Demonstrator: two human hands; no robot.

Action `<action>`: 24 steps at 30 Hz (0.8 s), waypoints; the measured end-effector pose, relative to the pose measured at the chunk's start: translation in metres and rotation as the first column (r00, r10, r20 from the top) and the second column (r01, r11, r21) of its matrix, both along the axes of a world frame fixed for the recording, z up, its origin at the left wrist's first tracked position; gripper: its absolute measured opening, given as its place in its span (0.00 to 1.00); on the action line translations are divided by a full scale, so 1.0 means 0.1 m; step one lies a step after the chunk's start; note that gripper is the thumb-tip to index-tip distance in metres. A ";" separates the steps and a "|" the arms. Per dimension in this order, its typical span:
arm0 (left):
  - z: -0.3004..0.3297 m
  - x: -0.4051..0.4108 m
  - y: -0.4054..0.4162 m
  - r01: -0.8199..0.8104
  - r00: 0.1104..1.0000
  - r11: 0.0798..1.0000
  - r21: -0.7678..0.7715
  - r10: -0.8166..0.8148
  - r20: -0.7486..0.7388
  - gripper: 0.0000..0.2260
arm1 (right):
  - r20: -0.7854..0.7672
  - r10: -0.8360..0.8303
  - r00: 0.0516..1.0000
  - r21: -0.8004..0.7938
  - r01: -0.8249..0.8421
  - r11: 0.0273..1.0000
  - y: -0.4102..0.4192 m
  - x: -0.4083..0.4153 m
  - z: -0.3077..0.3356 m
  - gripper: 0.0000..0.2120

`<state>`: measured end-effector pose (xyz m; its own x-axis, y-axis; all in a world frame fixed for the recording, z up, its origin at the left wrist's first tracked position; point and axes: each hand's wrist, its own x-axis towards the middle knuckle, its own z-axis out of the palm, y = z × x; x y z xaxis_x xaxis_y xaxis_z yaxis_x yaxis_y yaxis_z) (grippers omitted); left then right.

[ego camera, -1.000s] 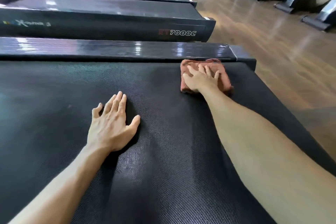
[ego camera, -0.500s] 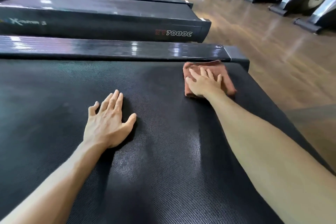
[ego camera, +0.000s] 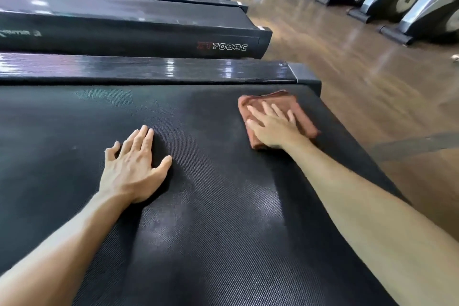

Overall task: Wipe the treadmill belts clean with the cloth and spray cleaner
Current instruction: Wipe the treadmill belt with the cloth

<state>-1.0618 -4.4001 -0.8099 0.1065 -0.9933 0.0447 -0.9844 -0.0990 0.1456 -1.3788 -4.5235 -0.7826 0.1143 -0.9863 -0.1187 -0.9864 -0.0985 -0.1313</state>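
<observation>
Two hands flat on the black treadmill belt (ego camera: 198, 206), right hand (ego camera: 272, 128) spread, pressing the folded reddish cloth (ego camera: 301, 113) far right, left hand (ego camera: 134, 166) open, bare, well left of it, neighbouring treadmill (ego camera: 124, 37) lettered "7000C".

The treadmill belt (ego camera: 211, 231) is black with a fine woven texture, lying flat and filling most of the view; a faint dull sheen streaks its middle. The cloth (ego camera: 300, 117) is reddish-brown, folded into a rough rectangle, and lies flat on the belt near its far right corner, just short of the glossy side rail. Its near part is covered, its edges showing around.
</observation>
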 end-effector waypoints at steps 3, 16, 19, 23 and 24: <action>0.05 -0.05 -0.02 -0.007 1.000 0.999 0.044 0.008 -0.027 0.45 | 0.060 0.226 0.972 -0.036 -0.225 0.974 0.81 -0.02 -0.11 0.28; 0.00 -0.97 -0.29 0.222 0.974 0.975 -0.028 -0.223 -0.029 0.43 | 0.013 0.102 0.995 -0.064 -0.101 0.993 0.44 -0.75 -0.07 0.26; -0.04 -0.96 -0.29 0.227 0.974 0.973 -0.050 -0.228 -0.012 0.42 | 0.020 -0.090 0.996 -0.051 0.091 0.995 0.41 -1.10 -0.06 0.26; -0.04 -0.96 -0.29 0.220 0.976 0.974 -0.060 -0.220 0.006 0.41 | -0.011 -0.286 0.958 -0.042 0.286 0.957 -0.05 -0.82 0.01 0.28; -0.05 -0.95 -0.29 0.222 0.975 0.973 -0.058 -0.222 0.008 0.41 | -0.012 -0.206 0.979 -0.044 0.205 0.978 -0.02 -0.68 0.02 0.28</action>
